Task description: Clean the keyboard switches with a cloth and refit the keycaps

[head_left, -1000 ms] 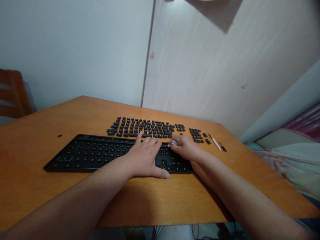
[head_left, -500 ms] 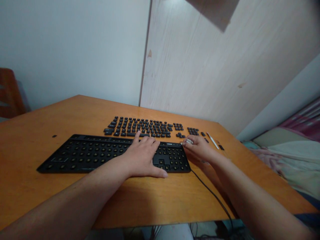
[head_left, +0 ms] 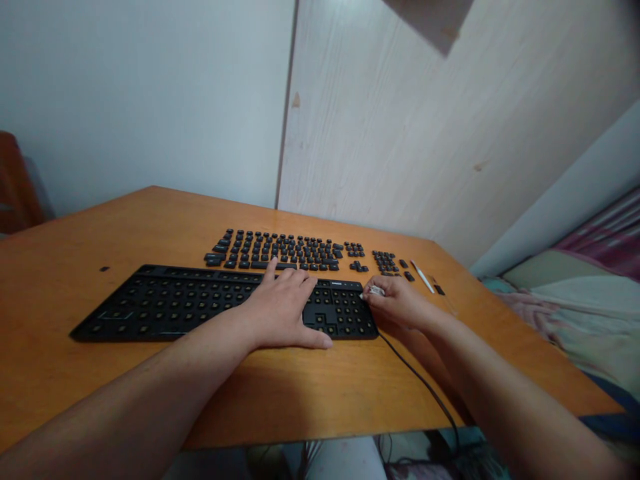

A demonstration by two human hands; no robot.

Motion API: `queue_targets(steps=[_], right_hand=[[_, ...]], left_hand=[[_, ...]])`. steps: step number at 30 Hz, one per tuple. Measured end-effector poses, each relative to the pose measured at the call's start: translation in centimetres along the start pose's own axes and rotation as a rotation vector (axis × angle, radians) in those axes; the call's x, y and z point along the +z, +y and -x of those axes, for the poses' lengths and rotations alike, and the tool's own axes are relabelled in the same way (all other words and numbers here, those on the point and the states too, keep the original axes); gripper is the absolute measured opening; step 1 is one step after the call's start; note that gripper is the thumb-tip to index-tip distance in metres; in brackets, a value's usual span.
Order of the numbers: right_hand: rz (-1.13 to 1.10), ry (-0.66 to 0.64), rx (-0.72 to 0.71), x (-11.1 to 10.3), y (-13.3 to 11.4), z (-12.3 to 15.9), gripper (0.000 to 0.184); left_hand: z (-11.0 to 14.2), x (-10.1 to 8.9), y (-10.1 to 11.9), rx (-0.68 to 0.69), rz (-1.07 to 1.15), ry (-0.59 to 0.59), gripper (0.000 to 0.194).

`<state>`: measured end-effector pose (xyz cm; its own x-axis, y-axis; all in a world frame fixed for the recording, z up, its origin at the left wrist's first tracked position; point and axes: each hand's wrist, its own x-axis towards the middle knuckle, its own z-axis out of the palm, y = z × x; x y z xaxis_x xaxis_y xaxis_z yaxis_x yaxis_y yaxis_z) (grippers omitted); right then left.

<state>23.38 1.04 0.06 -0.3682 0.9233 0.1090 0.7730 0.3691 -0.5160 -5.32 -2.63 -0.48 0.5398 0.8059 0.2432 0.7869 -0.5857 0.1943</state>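
Keyboard (head_left: 175,303), one; hands (head_left: 280,307), two; wad (head_left: 377,291), one; pen (head_left: 423,277), one; table (head_left: 340,393), one; chair (head_left: 19,183), one; keycaps (head_left: 260,265), dozens, too small to count.

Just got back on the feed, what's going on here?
A person's left hand lies spread over a black keyboard whose keycaps are off. The right hand pinches a small whitish thing, too small to identify, at the keyboard's far right corner. The loose keycaps sit in groups behind the keyboard, with a slim white tool to their right.
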Motion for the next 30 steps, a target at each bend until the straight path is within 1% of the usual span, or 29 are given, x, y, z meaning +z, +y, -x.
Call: queue_targets(steps=[6,12,18,21,25,27,30], right_hand=[[-0.110,-0.042,0.072,0.1,-0.8,2.1,0.012],[-0.193,-0.054,0.081,0.6,-0.6,4.4,0.013],[-0.251,-0.036,0.079,1.1,-0.9,6.5,0.014],[-0.219,-0.030,0.055,1.2,-1.2,7.1,0.015],[-0.114,-0.024,0.022,0.9,-1.8,7.2,0.014],[-0.046,-0.043,0.003,0.5,-2.2,7.0,0.014],[0.064,-0.104,-0.037,-0.2,-2.9,6.5,0.014]], left_hand=[[0.0,0.2,-0.1,0.006,-0.010,0.004,0.111],[0.0,0.2,-0.2,0.014,-0.018,-0.001,0.110],[-0.1,0.1,-0.1,0.017,-0.020,-0.015,0.112],[-0.1,0.1,-0.1,0.015,-0.028,-0.014,0.112],[-0.1,0.2,-0.1,0.014,-0.042,-0.004,0.114],[-0.1,0.2,-0.2,0.009,-0.053,0.001,0.114],[-0.2,0.4,-0.2,0.005,-0.063,0.006,0.114]])
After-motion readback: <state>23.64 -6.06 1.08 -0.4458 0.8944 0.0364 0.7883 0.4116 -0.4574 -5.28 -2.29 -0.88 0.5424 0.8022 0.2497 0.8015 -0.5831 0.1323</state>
